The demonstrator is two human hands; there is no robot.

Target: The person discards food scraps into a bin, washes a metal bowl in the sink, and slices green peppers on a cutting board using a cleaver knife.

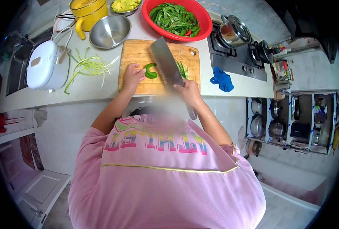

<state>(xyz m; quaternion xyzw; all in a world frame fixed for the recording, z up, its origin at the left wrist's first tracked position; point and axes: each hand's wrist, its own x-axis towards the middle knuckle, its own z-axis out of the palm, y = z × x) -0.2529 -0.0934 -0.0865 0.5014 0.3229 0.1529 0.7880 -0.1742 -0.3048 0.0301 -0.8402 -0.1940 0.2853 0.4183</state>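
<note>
A curved green pepper [150, 71] lies on the wooden cutting board [133, 51]. The fingertips of my left hand [133, 77] touch or nearly touch its left end; whether they grip it I cannot tell. My right hand [189, 92] is wrapped round the handle of a broad cleaver [166, 62], whose blade slants up and left over the board, to the right of the pepper. Thin green strips [182, 70] lie on the board, partly behind the blade.
Beyond the board stand a red basin [205, 23] of green peppers and an empty steel bowl [110, 32]. At the left are scallions [86, 68], a white appliance [47, 66] and a yellow pot [89, 16]. On the right, a blue cloth [222, 79] lies by the stove [234, 61].
</note>
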